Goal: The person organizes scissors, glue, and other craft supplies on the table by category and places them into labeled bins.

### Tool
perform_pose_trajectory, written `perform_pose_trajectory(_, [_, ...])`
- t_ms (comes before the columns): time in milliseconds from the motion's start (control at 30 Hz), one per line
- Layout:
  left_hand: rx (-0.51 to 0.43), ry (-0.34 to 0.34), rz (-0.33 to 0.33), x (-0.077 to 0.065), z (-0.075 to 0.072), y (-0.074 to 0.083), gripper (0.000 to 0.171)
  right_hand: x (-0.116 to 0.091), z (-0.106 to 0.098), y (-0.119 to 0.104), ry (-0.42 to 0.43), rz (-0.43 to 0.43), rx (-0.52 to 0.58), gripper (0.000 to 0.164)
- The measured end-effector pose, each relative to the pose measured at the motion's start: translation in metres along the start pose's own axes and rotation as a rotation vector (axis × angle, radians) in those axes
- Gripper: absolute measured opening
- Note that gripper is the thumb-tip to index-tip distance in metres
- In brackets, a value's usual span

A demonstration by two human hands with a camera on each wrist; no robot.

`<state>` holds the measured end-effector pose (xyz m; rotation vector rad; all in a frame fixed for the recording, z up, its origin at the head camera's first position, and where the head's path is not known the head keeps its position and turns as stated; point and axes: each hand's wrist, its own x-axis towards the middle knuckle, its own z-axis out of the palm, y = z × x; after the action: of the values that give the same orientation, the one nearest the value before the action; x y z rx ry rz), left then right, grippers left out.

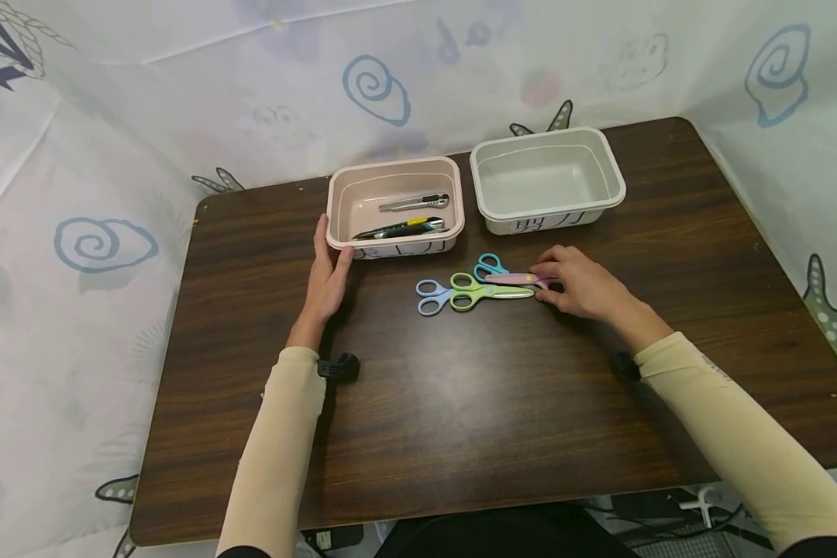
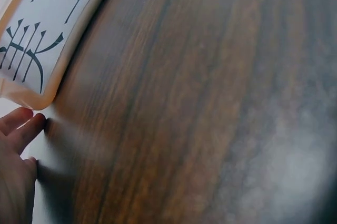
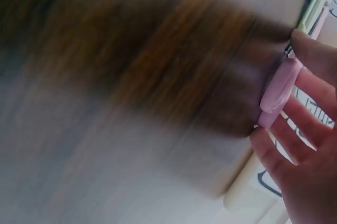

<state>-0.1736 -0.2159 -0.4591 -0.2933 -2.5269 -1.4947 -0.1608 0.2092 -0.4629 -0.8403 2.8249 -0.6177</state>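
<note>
Left hand spread at edge of pink box, right hand gripping pink scissors, wide tabletop between forearms

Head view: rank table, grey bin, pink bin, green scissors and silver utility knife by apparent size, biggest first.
1. Table
2. Grey bin and pink bin: too alike to rank
3. Green scissors
4. Silver utility knife

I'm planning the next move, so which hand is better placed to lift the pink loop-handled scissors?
Likely the right hand: its fingers are at the pink loop-handled scissors, while the left hand is farther off, against the pale pink rectangular plastic bin.
</note>
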Motion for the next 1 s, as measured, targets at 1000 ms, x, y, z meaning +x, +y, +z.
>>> perform_pose_trajectory(1000, [0.003, 0.03, 0.016, -0.001, 0.004, 0.0, 0.067, 0.019, -0.035, -0.011, 0.503, -0.133, -0.047, 0.02])
